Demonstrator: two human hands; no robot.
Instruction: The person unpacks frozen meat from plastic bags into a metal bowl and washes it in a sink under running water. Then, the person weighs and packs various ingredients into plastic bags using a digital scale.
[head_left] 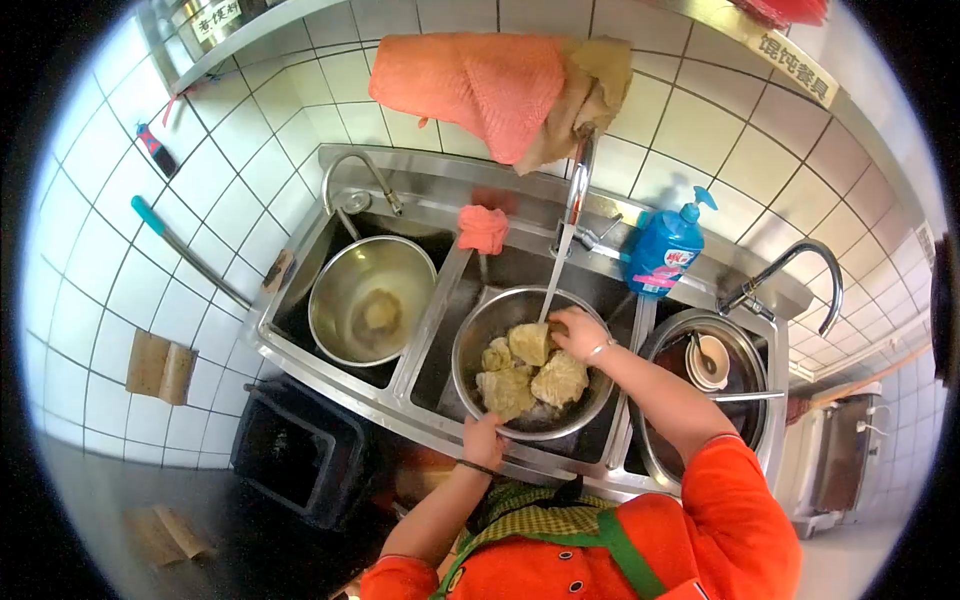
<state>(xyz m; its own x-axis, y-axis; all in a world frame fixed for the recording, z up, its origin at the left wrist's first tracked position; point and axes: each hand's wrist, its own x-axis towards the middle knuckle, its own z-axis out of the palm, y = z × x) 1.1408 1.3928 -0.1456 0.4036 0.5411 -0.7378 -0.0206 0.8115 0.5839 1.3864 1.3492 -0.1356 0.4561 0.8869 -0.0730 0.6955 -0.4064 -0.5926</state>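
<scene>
From my end of the feed, I judged the washing under way but not finished. The bowl [467, 345] sat in the middle basin of the sink [430, 172], and the tan pieces [506, 392] lay wet inside it, mostly toward its left and near edges. I counted about four, overlapping, and could not tell whether they were cloth or food. Gathering them in the bowl was done, and so was opening the tap [578, 185]: a thin stream of water [557, 275] fell inside the bowl's far edge, beside the uppermost piece.

The left hand [484, 442] had its fingers closed on the bowl's near rim, toward the left, although I could not make out the tips. The right hand [580, 335] reached over the far right edge, next to the stream, its fingers bent and close together; I could not tell whether they pinched anything or merely rested by a piece.

What remained, as I read it, was to finish the rinse, shut off the water and lift the pieces out, since all those I could see lay in the bowl. How clean they were I could not judge.

In the left basin, a pot [400, 270] held some cloudy liquid. The soap [665, 248] stood on the sink's back edge, right of the running tap, with neither hand on it.
</scene>
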